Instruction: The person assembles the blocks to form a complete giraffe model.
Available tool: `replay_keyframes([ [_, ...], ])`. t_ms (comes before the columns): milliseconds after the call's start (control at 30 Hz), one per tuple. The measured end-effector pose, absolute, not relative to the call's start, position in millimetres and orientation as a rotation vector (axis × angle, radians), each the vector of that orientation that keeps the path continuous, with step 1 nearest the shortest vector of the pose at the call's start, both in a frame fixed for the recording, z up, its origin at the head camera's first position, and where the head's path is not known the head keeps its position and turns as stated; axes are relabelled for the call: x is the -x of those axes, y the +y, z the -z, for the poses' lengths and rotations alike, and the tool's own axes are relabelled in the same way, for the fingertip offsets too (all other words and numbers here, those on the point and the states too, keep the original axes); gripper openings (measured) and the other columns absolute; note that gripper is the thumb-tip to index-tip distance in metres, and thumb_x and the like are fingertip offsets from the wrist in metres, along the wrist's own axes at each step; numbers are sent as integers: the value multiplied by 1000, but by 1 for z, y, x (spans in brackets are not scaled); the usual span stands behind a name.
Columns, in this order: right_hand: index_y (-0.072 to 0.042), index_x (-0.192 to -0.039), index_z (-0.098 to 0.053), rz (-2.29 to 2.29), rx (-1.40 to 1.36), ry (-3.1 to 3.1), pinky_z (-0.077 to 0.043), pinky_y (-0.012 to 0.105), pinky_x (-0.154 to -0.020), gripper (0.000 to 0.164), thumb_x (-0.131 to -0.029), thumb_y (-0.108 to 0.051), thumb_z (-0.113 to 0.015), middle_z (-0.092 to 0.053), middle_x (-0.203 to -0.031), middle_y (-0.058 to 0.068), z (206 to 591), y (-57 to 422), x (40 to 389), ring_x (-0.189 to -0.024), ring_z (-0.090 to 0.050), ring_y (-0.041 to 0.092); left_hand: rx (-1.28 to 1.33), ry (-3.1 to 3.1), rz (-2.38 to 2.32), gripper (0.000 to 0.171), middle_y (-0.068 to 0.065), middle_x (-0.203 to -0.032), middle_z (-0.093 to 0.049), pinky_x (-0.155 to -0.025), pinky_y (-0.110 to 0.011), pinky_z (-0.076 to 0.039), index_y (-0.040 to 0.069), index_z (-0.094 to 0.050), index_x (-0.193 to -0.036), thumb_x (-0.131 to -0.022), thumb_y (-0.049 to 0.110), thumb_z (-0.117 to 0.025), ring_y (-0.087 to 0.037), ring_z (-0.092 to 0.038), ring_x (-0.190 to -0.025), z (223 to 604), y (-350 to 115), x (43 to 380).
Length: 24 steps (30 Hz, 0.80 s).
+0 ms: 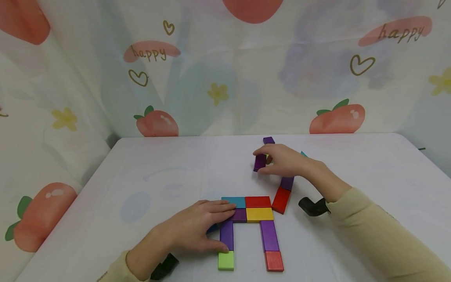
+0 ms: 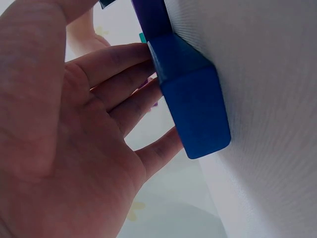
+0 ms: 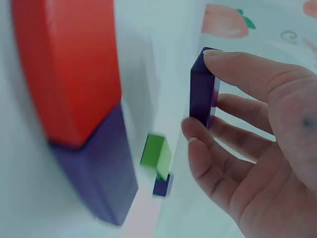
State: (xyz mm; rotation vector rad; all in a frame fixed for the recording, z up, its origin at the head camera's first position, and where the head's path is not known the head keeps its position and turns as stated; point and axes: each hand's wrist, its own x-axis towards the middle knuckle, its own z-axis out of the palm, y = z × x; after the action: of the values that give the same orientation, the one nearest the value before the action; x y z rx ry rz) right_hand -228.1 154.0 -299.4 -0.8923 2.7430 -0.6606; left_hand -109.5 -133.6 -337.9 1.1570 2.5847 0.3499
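My right hand (image 1: 282,159) pinches a dark purple block (image 1: 260,162) between thumb and fingers over the far part of the table; the right wrist view shows this purple block (image 3: 200,94) upright in the grip. On the flat figure of coloured blocks, my left hand (image 1: 197,227) rests with fingers extended over its left side. A blue block (image 2: 198,109) sits against those fingertips, mostly covered in the head view. Light blue (image 1: 232,201), red (image 1: 258,201), purple (image 1: 240,217) and yellow (image 1: 260,214) blocks form the figure's body, with two purple-topped legs ending in green (image 1: 226,261) and red (image 1: 274,261).
A slanted red block (image 1: 281,200) meets a purple one (image 1: 287,183) right of the figure. Behind my right hand lie another purple block (image 1: 269,140) and a green block (image 3: 156,153). Black devices (image 1: 311,206) sit at both wrists. A printed curtain (image 1: 246,98) stands behind the white table (image 1: 158,168).
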Motion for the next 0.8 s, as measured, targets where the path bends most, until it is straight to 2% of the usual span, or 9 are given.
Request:
replay_keyframes([
  [200, 6, -137, -56, 692, 781, 2770, -58, 43, -86, 54, -91, -16, -75, -62, -126, 20, 299, 177, 226, -109, -63, 34, -1151, 2586, -349, 79, 11, -157, -39, -116, -46, -32, 19, -48, -152, -88, 62, -68, -14, -32, -146, 338, -133, 109],
  [500, 9, -134, -57, 673, 726, 2842, -56, 49, -88, 56, -91, -20, -76, -64, -119, 20, 305, 208, 226, -106, -62, 34, -1171, 2595, -357, 78, 10, -157, -39, -116, -45, -31, 17, -49, -152, -89, 60, -68, -15, -31, -147, 337, -134, 107],
  [800, 12, -132, -57, 630, 705, 2872, -53, 52, -90, 53, -91, -15, -76, -63, -119, 22, 311, 221, 226, -104, -60, 35, -1174, 2595, -350, 79, 10, -157, -39, -116, -45, -31, 17, -49, -152, -89, 60, -69, -15, -32, -146, 337, -134, 108],
])
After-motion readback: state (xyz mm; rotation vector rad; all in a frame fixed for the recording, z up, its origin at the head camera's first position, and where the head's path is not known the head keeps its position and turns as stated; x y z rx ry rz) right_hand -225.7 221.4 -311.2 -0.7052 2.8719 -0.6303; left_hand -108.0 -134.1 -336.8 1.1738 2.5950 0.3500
